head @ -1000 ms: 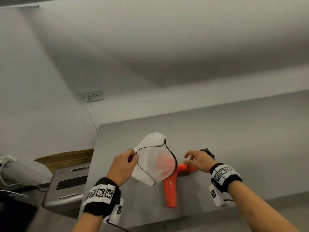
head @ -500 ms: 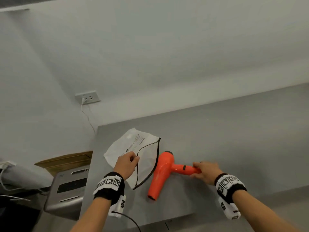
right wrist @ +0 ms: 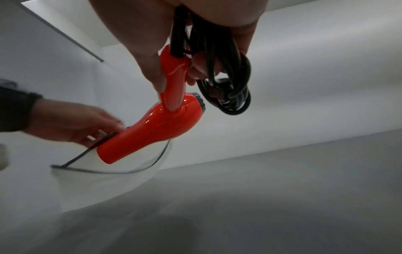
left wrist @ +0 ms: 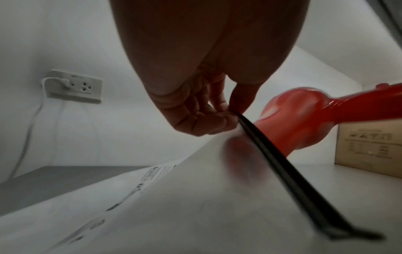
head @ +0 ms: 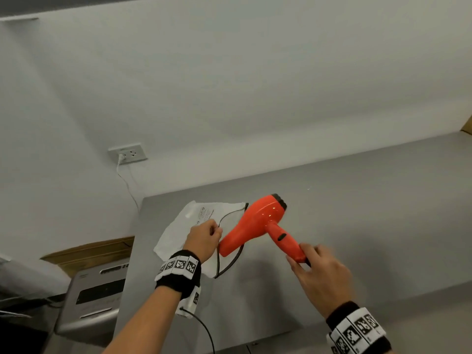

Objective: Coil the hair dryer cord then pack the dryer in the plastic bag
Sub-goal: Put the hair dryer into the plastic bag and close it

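Left hand: the left hand (head: 203, 238) is pinching the black-edged rim of the plastic bag (head: 178, 231), lifting the mouth open
Right hand: the right hand (head: 320, 270) is gripping the handle of the hair dryer (head: 255, 223), with the coiled cord (right wrist: 226, 82) bunched under the same fingers
Dryer: its nozzle is pointing into the bag mouth just beside the left hand, body raised off the table (head: 357, 213)
Handling: likely rigid, glossy and a little slippery, so the handle is seeming the safest hold; the bag is looking thin and limp, needing its rim held
Views: only the right wrist view is showing the cord; only the left wrist view is showing the pinch closely
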Demonstrator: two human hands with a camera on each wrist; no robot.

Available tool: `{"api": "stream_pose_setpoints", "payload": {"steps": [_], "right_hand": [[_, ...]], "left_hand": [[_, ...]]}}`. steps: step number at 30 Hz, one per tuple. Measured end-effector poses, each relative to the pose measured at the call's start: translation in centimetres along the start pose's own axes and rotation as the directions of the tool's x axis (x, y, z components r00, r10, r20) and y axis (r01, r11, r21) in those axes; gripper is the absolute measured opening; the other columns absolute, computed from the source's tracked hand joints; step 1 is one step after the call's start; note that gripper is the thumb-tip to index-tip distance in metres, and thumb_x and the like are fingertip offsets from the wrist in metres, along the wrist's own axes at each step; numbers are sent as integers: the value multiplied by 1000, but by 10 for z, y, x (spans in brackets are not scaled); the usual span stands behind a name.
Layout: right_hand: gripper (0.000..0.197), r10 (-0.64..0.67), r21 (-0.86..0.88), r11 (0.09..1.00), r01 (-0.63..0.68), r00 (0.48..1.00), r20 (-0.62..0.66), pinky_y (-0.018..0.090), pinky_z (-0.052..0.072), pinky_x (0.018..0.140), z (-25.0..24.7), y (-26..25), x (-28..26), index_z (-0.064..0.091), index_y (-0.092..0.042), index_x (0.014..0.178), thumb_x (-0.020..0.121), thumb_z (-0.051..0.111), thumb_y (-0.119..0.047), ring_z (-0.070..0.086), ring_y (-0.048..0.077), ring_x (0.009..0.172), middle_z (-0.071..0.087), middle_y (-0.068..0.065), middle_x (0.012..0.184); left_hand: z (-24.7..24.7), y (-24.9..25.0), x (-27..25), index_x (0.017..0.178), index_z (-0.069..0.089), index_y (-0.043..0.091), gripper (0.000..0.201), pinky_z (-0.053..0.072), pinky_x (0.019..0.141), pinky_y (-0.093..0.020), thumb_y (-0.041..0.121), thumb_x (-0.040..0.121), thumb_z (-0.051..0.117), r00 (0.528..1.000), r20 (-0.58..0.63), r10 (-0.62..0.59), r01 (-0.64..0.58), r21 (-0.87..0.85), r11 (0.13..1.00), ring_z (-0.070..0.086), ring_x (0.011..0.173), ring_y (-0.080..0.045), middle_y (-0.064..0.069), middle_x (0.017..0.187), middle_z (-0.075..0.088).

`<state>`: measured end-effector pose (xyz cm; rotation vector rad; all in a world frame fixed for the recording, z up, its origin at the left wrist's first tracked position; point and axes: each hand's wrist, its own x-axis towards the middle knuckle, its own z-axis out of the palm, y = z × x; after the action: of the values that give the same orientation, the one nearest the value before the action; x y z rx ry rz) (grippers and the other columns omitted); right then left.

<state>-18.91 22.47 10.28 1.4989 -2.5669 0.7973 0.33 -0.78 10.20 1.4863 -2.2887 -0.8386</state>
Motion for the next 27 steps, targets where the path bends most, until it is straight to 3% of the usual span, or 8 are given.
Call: {"api": "stream_pose_setpoints", "payload": {"steps": [4,8,12,14,16,19,23,27], "right_hand": [[36,-97,-20,995,98,994,56,32,46,39,15,-22,-8,67,-23,95,72,85,-44,55,24,43,56,-1,69],[40,-191,-14,981,194,974,121,30,42,36,26,-27,-20,68,-21,95,66,89,-40,53,19,45,55,-1,68],[40,-236,8,971,238,955,179,28,37,36,32,-29,-17,65,-23,96,69,86,-42,53,19,44,54,-1,67],[36,-219,21,975,219,956,195,28,34,37,35,-33,-10,64,-26,94,71,81,-47,54,19,42,54,-3,65],[28,-149,71,988,139,974,172,31,40,40,37,-38,-2,62,-29,92,76,69,-51,56,22,46,55,-4,66],[17,-67,212,977,25,979,190,32,40,51,37,-43,15,58,-25,87,78,52,-39,52,22,55,57,-3,71],[13,-23,433,900,-48,987,157,31,46,56,29,-49,34,62,-26,83,82,63,-40,55,16,59,61,-4,65],[28,-159,326,935,140,987,34,24,46,50,23,-54,37,68,-32,105,79,76,-40,53,11,54,57,-9,72]], "left_hand": [[0,25,4,75,53,19,23,43,65,-33,27,97,56,993,-27,118,-118,-7,993,56,70,-21,2,69,59],[2,30,0,82,50,20,20,40,63,-28,28,101,51,989,-4,145,-145,-50,988,57,69,-19,4,72,60],[4,44,-25,86,52,19,19,38,66,-19,30,101,51,960,72,269,-265,-66,962,53,70,-6,5,79,59],[9,54,-43,86,53,22,16,39,70,-15,29,99,53,910,111,400,-399,-36,916,50,72,-2,8,82,56],[17,61,-63,89,53,26,14,46,70,-20,33,100,51,873,208,441,-431,-94,897,54,70,-4,10,80,58],[31,67,-92,93,52,22,13,50,70,-29,32,101,50,849,222,479,-455,-155,877,55,72,-10,6,82,60],[22,60,-105,91,51,27,13,50,70,-29,37,99,51,879,92,468,-450,-163,878,53,73,-7,10,83,58],[-9,60,-95,96,51,38,17,54,73,-28,54,94,52,954,-29,298,-300,-136,944,59,76,-4,10,85,61]]}}
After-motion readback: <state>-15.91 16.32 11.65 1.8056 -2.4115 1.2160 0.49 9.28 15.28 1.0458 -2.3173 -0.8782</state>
